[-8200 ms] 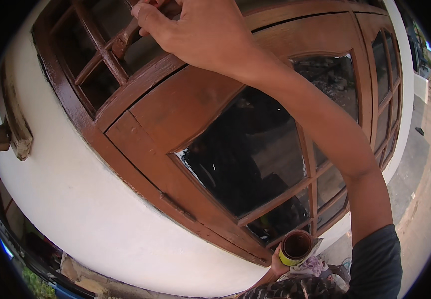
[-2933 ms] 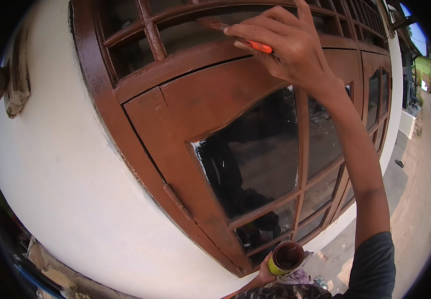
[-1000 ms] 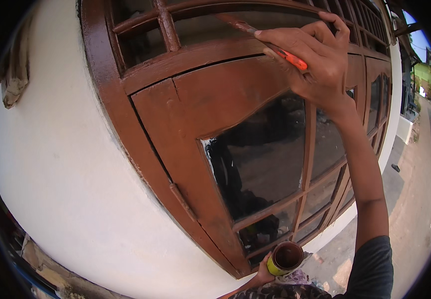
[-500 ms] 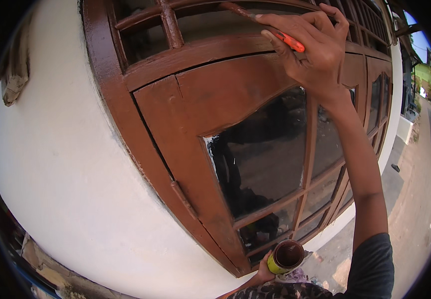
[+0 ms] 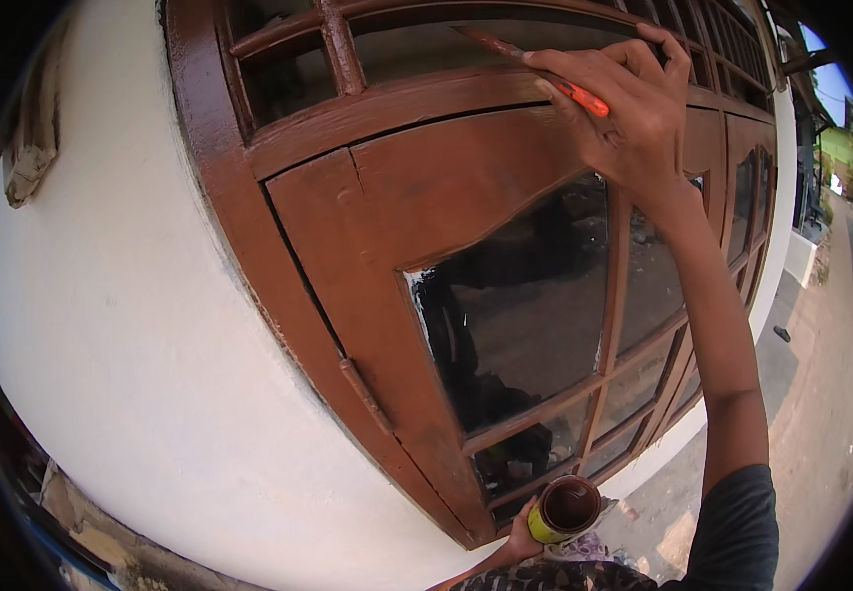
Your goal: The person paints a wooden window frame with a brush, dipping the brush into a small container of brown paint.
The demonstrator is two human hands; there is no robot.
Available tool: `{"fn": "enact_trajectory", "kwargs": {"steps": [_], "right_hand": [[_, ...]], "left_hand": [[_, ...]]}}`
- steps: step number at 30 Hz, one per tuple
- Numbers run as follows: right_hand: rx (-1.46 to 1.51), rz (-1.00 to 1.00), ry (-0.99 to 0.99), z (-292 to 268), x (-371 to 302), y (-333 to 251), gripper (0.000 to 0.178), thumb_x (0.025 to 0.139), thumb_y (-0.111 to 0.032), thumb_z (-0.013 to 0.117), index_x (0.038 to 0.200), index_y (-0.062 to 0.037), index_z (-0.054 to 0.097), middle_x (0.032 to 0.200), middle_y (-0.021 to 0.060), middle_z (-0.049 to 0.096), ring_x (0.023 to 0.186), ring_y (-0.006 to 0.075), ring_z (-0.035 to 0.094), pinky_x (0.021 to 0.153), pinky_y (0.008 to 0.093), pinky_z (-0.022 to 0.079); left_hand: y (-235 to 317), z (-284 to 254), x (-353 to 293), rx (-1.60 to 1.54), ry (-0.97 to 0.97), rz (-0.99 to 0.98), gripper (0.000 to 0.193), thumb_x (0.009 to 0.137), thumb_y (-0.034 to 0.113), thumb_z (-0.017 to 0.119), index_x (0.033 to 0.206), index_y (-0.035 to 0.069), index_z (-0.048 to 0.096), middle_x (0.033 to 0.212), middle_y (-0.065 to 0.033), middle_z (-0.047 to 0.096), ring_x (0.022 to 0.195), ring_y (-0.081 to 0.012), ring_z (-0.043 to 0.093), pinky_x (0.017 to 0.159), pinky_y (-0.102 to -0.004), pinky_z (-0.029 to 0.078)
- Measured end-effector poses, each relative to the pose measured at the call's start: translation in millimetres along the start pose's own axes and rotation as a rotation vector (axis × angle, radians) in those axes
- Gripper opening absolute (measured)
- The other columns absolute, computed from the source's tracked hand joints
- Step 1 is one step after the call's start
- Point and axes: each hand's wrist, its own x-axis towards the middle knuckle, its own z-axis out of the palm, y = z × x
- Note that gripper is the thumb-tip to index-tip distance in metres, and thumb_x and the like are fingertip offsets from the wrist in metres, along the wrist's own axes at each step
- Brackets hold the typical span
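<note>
My right hand [image 5: 628,113] is raised in front of a brown wooden window frame [image 5: 416,118], closed around a slim paintbrush [image 5: 578,97] with an orange handle. The brush's paint-covered tip points up and left, by the upper bars of the frame. Low down, my left hand [image 5: 522,537] grips a yellow-sided paint can [image 5: 569,509] from its left side. Dark brown paint shows inside the can. Below the upper bars, a casement with dark glass [image 5: 515,305] has white smears along its left edge.
A white wall [image 5: 121,345] runs along the left of the frame, with a wooden piece [image 5: 32,148] jutting out at upper left. A metal hinge [image 5: 365,396] sticks out from the frame. To the right lies a paved lane [image 5: 830,364] with a small dark object on it.
My right hand and the paintbrush have shifted slightly right and down. The left hand and the paint can stay nearly in place.
</note>
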Motion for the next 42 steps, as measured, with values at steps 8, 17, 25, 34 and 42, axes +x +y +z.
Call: {"fn": "enact_trajectory", "kwargs": {"steps": [8,17,25,34,42], "right_hand": [[-0.017,-0.077,0.029,-14,-8,16,0.024,0.081,-0.015,0.08,0.105,-0.0181,0.077,0.096,-0.0054,0.076,0.08,0.0136,0.06,0.101,0.0382,0.034],[-0.082,-0.096,0.106,-12,-9,13,0.025,0.081,-0.016,0.079,0.106,-0.0202,0.077,0.098,-0.0062,0.076,0.082,0.0127,0.059,0.103,0.0387,0.033],[-0.092,-0.116,0.007,-6,2,26,0.026,0.08,-0.016,0.08,0.106,-0.0194,0.077,0.098,-0.0068,0.076,0.083,0.0132,0.059,0.104,0.039,0.034],[-0.058,-0.14,-0.074,-12,2,34,0.028,0.079,-0.016,0.081,0.106,-0.0198,0.077,0.1,-0.0068,0.075,0.083,0.0132,0.059,0.102,0.0372,0.035],[-0.047,-0.106,-0.073,-26,-4,28,0.024,0.082,-0.016,0.079,0.106,-0.0203,0.076,0.099,-0.0066,0.076,0.085,0.0142,0.059,0.103,0.0369,0.035]], "left_hand": [[10,16,-13,0.156,-0.026,0.109,0.053,0.103,0.049,0.038,0.141,0.017,0.054,0.146,-0.0086,0.054,0.136,-0.03,0.048,0.117,-0.0498,0.032],[1,4,-2,0.414,-0.049,0.187,0.053,0.102,0.049,0.038,0.141,0.017,0.054,0.145,-0.0088,0.054,0.136,-0.0301,0.048,0.117,-0.0499,0.032],[-18,-12,7,0.646,-0.062,0.316,0.053,0.102,0.05,0.039,0.141,0.017,0.054,0.145,-0.009,0.055,0.136,-0.03,0.049,0.117,-0.0499,0.033],[-4,8,0,0.089,0.034,-0.014,0.053,0.102,0.049,0.041,0.14,0.016,0.055,0.144,-0.0086,0.055,0.135,-0.0294,0.049,0.117,-0.0496,0.033],[-23,-16,16,0.707,-0.067,0.273,0.053,0.101,0.05,0.042,0.14,0.015,0.056,0.144,-0.0085,0.056,0.134,-0.0292,0.05,0.117,-0.0488,0.033]]}}
